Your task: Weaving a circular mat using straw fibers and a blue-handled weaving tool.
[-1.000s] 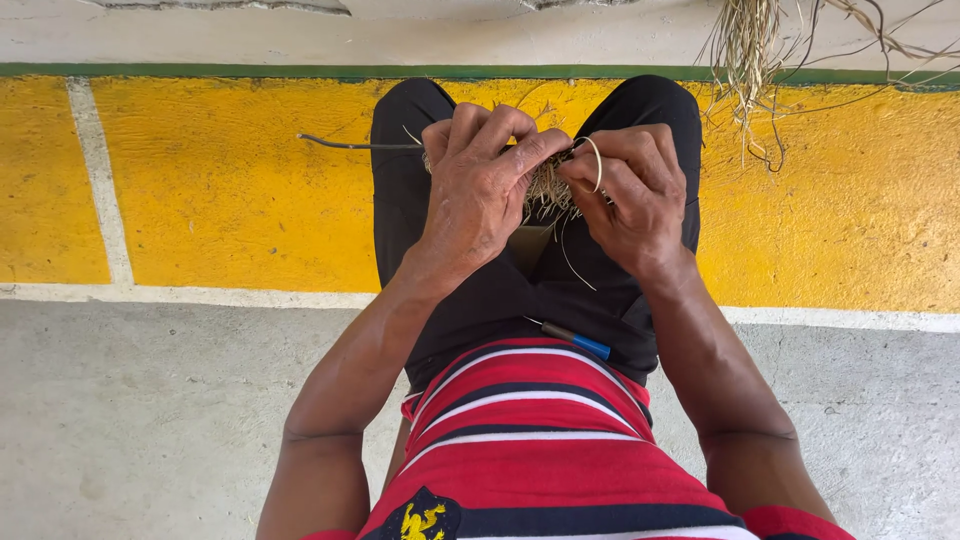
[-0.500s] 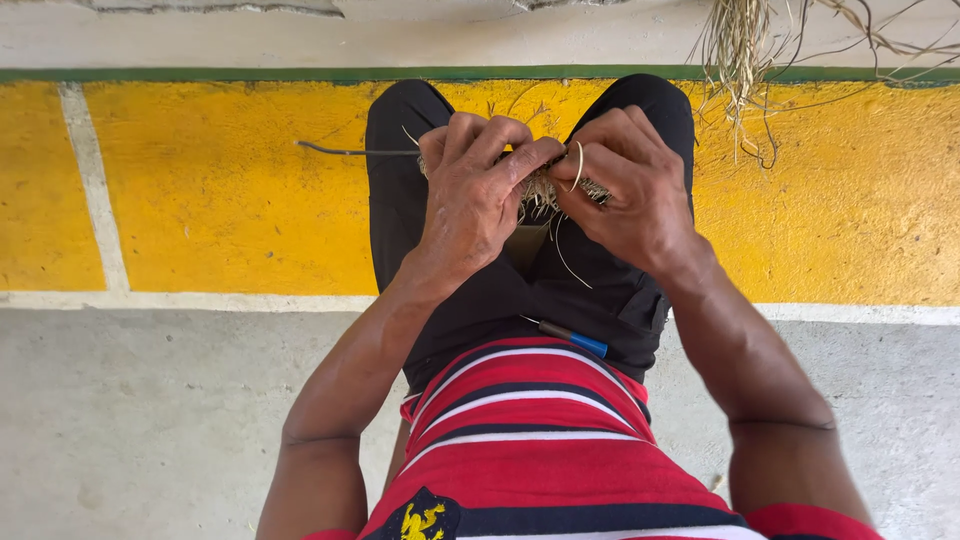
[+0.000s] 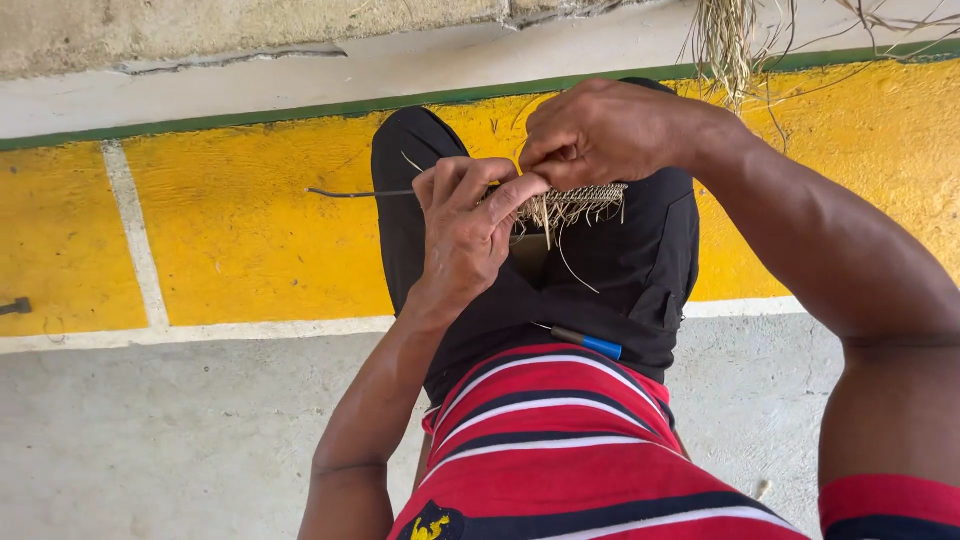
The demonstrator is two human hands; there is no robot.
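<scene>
Woven straw strip (image 3: 575, 200) sits over the lap, above black shorts (image 3: 640, 270), loose fibres hanging off its lower edge. Left hand (image 3: 465, 225) pinches its left end; right hand (image 3: 600, 130) grips the top edge, fingers clenched. Thin dark rod (image 3: 355, 192) sticks out left over the yellow painted floor (image 3: 250, 240). Blue-tipped pen (image 3: 590, 343) at pocket edge.
</scene>
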